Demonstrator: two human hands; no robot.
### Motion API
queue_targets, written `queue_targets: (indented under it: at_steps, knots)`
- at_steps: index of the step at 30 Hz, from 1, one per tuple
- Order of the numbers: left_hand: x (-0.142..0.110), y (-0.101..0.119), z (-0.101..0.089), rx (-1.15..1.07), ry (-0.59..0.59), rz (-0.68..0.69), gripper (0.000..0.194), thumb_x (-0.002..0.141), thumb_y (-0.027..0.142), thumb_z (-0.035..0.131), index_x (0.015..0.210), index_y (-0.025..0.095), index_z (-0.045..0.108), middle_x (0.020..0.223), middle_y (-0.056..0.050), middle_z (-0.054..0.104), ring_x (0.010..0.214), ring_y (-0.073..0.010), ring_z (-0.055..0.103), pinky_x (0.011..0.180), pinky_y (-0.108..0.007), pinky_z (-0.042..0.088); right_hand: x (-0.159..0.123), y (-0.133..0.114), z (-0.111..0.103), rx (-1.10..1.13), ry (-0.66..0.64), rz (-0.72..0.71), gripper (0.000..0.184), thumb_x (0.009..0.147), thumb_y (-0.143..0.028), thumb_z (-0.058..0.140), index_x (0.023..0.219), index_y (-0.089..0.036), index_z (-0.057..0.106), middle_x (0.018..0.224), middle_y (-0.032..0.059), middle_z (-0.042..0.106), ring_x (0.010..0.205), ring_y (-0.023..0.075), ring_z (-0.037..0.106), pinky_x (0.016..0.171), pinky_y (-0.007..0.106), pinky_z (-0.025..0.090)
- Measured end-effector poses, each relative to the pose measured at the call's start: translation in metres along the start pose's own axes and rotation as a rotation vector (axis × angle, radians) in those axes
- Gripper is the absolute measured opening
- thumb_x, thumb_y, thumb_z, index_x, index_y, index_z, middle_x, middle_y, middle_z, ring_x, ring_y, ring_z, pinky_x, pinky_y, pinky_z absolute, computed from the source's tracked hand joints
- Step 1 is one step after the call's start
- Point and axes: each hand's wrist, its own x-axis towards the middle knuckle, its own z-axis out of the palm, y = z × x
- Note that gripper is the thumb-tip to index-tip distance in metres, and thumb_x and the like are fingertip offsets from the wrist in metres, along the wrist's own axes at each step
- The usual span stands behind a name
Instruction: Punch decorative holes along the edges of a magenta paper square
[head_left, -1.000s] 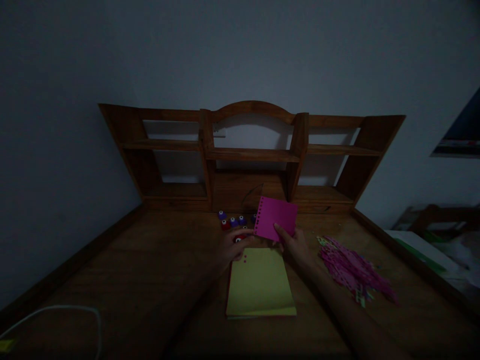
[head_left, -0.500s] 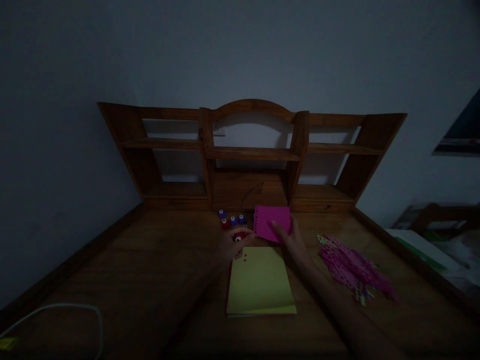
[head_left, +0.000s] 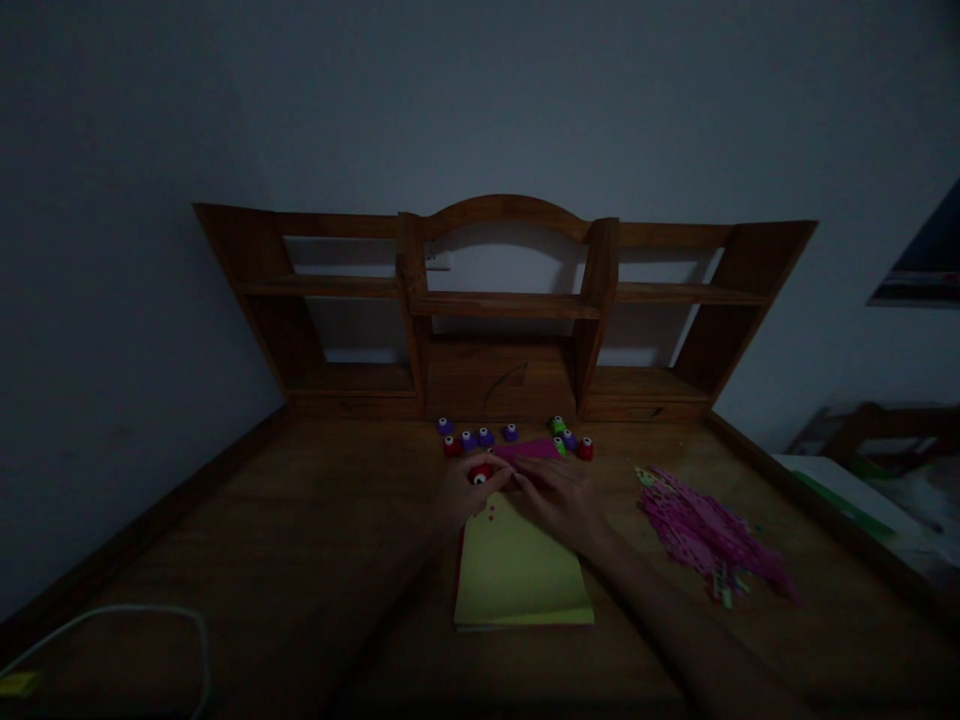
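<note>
A white cable (head_left: 142, 608) lies at nine o'clock from the yellow pad (head_left: 525, 575). At eleven the left hand (head_left: 452, 497) is closed round a red knob (head_left: 481, 474), thumb and forefinger bent into a ring. The pink sheet (head_left: 532, 449) is at twelve, partly behind the right hand (head_left: 566, 503) — which, at one, points leftward, fingertips close to the left's; I cannot tell whether it grips the sheet. One pile of mostly pink strips (head_left: 709, 535) is at three. Knobs plainly in view: five purple, two green, three red — counting the held one.
</note>
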Motion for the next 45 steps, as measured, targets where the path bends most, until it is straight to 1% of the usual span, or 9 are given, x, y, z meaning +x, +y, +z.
queue_targets:
  at_steps: [4, 11, 17, 20, 25, 31, 37, 43, 45]
  knots:
    - [0.000, 0.002, 0.001, 0.100, -0.003, 0.109, 0.024, 0.076, 0.043, 0.068, 0.082, 0.020, 0.074, 0.074, -0.004, 0.067, 0.061, -0.0142, 0.059, 0.049, -0.022, 0.044, -0.006, 0.006, 0.006, -0.039, 0.015, 0.006, 0.026, 0.090, -0.025, 0.058, 0.115, -0.025, 0.065, 0.102, 0.0039, 0.073, 0.086, 0.0188, 0.069, 0.082, 0.032, 0.053]
    - [0.000, -0.001, 0.002, 0.161, 0.012, 0.173, 0.020, 0.078, 0.039, 0.068, 0.080, 0.020, 0.074, 0.077, -0.003, 0.067, 0.075, -0.0164, 0.061, 0.066, -0.026, 0.050, -0.009, 0.008, 0.009, -0.114, 0.009, -0.006, 0.018, 0.090, -0.023, 0.057, 0.104, -0.022, 0.068, 0.090, 0.0044, 0.075, 0.075, 0.0179, 0.070, 0.073, 0.030, 0.052]
    - [-0.004, 0.005, 0.006, 0.112, -0.003, 0.030, 0.026, 0.077, 0.043, 0.066, 0.086, 0.019, 0.073, 0.077, -0.003, 0.065, 0.053, -0.0109, 0.055, 0.042, -0.020, 0.042, -0.008, 0.003, 0.008, -0.150, 0.035, 0.003, 0.014, 0.089, -0.023, 0.058, 0.099, -0.022, 0.067, 0.085, 0.0035, 0.075, 0.070, 0.0180, 0.069, 0.068, 0.029, 0.051]
    - [-0.005, 0.006, 0.007, 0.069, -0.033, -0.055, 0.030, 0.075, 0.044, 0.067, 0.088, 0.018, 0.072, 0.067, 0.000, 0.061, 0.040, -0.0070, 0.046, 0.035, -0.019, 0.036, -0.008, 0.003, 0.008, -0.143, 0.060, 0.027, 0.014, 0.088, -0.024, 0.058, 0.098, -0.022, 0.068, 0.085, 0.0033, 0.074, 0.070, 0.0179, 0.069, 0.069, 0.029, 0.051]
    - [-0.003, 0.003, 0.005, -0.010, -0.044, -0.098, 0.033, 0.073, 0.045, 0.069, 0.088, 0.016, 0.072, 0.060, 0.001, 0.058, 0.036, -0.0058, 0.044, 0.035, -0.018, 0.033, -0.004, 0.003, 0.007, -0.060, 0.140, 0.179, 0.014, 0.086, -0.028, 0.060, 0.093, -0.023, 0.071, 0.084, 0.0029, 0.075, 0.069, 0.0197, 0.069, 0.067, 0.031, 0.053]
    - [-0.003, -0.001, 0.005, -0.040, -0.016, -0.105, 0.034, 0.073, 0.047, 0.069, 0.090, 0.017, 0.073, 0.060, 0.001, 0.060, 0.035, -0.0057, 0.043, 0.034, -0.019, 0.030, 0.003, 0.010, 0.006, 0.292, 0.222, 0.456, 0.018, 0.084, -0.035, 0.061, 0.089, -0.021, 0.071, 0.085, 0.0052, 0.074, 0.076, 0.0224, 0.071, 0.070, 0.033, 0.056]
    - [0.001, -0.011, 0.004, -0.009, 0.014, -0.119, 0.037, 0.072, 0.051, 0.069, 0.088, 0.018, 0.073, 0.051, 0.004, 0.053, 0.034, -0.0065, 0.040, 0.035, -0.020, 0.027, 0.005, 0.021, 0.003, 0.495, 0.243, 0.610, 0.022, 0.080, -0.035, 0.063, 0.087, -0.016, 0.071, 0.084, 0.0071, 0.074, 0.079, 0.0236, 0.070, 0.069, 0.032, 0.055]
    - [0.010, -0.019, -0.002, 0.099, 0.221, -0.202, 0.042, 0.067, 0.057, 0.070, 0.059, 0.017, 0.062, 0.043, 0.006, 0.044, 0.034, -0.0076, 0.039, 0.035, -0.020, 0.025, 0.002, 0.028, 0.004, 0.560, 0.264, 0.690, 0.027, 0.077, -0.038, 0.065, 0.089, -0.015, 0.071, 0.078, 0.0066, 0.074, 0.070, 0.0218, 0.068, 0.058, 0.028, 0.052]
    - [0.011, -0.019, -0.004, 0.051, 0.212, -0.232, 0.043, 0.070, 0.058, 0.067, 0.060, 0.017, 0.062, 0.042, 0.007, 0.040, 0.033, -0.0069, 0.036, 0.034, -0.020, 0.024, 0.002, 0.030, 0.006, 0.570, 0.262, 0.701, 0.028, 0.076, -0.038, 0.065, 0.090, -0.015, 0.071, 0.078, 0.0062, 0.074, 0.069, 0.0215, 0.068, 0.058, 0.028, 0.052]
